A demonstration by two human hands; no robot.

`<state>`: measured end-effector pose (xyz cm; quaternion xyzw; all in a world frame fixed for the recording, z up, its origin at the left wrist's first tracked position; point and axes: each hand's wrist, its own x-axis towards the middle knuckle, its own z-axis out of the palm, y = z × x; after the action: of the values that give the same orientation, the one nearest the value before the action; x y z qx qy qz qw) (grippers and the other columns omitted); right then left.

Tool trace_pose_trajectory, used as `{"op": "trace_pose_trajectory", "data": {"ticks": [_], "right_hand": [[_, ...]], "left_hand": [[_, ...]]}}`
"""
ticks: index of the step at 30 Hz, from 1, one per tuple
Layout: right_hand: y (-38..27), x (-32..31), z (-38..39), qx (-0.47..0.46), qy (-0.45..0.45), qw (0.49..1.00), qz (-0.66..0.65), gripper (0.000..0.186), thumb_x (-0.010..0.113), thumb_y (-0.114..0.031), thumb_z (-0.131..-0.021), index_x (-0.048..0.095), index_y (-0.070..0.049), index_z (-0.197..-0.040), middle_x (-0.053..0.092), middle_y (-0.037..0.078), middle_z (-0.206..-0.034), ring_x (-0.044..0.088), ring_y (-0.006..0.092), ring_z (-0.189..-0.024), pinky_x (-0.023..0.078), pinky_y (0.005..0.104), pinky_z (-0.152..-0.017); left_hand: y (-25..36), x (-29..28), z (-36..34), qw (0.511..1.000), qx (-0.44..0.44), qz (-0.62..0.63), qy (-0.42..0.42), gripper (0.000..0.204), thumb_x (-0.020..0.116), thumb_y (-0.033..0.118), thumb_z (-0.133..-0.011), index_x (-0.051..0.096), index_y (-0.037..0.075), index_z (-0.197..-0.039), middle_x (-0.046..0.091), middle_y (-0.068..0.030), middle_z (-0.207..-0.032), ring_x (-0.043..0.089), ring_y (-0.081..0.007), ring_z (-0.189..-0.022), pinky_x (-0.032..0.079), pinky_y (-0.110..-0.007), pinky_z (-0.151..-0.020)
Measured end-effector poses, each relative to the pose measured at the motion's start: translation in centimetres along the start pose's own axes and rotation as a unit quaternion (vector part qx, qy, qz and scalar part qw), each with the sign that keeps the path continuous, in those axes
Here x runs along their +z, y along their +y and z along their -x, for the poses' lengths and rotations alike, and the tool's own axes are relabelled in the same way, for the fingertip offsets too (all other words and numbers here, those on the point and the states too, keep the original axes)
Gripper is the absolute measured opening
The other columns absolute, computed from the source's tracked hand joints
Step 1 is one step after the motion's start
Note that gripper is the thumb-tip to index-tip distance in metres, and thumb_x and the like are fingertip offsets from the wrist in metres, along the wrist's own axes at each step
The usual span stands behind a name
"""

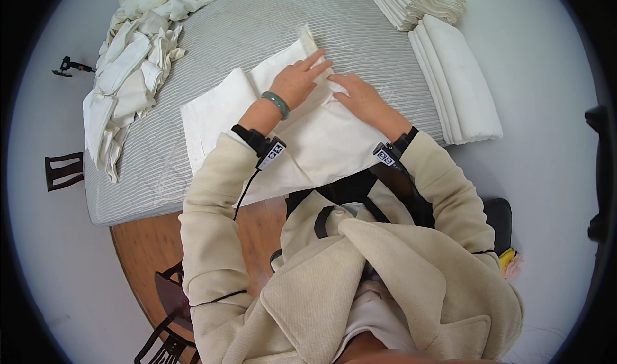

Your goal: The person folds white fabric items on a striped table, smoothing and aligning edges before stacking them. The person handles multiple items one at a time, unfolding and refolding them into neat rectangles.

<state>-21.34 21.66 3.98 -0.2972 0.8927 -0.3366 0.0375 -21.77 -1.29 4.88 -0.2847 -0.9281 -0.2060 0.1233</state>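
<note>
A white cloth (334, 136) lies partly folded on the striped bed-like surface in front of me, its near edge hanging toward my lap. My left hand (297, 82) rests on its upper part, fingers stretched out and slightly apart across the folded edge. Close beside it on the right, my right hand (365, 100) has thumb and forefinger around a bit of the cloth's right edge. A narrow folded end (307, 40) of the cloth sticks out beyond my left fingertips.
A loose heap of crumpled white cloths (138, 62) covers the left side of the striped surface (257, 17). Folded white cloths (456, 81) are stacked at the right, with another folded pile (411, 2) behind. Dark wooden chairs (168, 345) stand at the lower left.
</note>
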Motion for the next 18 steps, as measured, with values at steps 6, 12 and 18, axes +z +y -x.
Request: {"op": "trace_pose_trajectory", "data": {"ticks": [6,12,18], "right_hand": [[-0.9,-0.2,0.5,0.016,-0.022,0.999,-0.023,0.028,0.057,-0.026,-0.093,0.065,-0.01,-0.115,0.063,0.015,-0.099,0.062,0.0342,-0.094,0.05,0.0429,-0.081],[-0.5,-1.4,1.3,0.073,-0.065,0.992,-0.079,0.034,0.056,-0.032,-0.095,0.066,-0.002,-0.109,0.066,0.014,-0.094,0.063,0.0306,-0.091,0.049,0.039,-0.08],[-1.9,-0.6,2.0,0.014,-0.035,0.999,0.001,0.031,0.059,-0.034,-0.091,0.065,-0.005,-0.098,0.067,0.012,-0.087,0.064,0.0306,-0.083,0.049,0.0406,-0.072]], "left_hand": [[0.4,0.6,0.6,0.999,-0.042,0.002,-0.014,0.012,0.062,0.006,-0.087,0.065,0.008,-0.099,0.066,-0.0071,-0.1,0.063,-0.0296,-0.093,0.053,-0.039,-0.08],[1.5,0.3,3.6,0.997,-0.034,0.027,0.065,0.004,0.063,0.009,-0.09,0.062,0.005,-0.093,0.063,-0.0083,-0.093,0.063,-0.03,-0.085,0.052,-0.038,-0.072],[4.4,-0.4,5.5,0.994,-0.019,0.042,0.098,0.005,0.063,0.011,-0.089,0.061,0.007,-0.092,0.061,-0.0081,-0.089,0.061,-0.0301,-0.083,0.051,-0.039,-0.071]]}}
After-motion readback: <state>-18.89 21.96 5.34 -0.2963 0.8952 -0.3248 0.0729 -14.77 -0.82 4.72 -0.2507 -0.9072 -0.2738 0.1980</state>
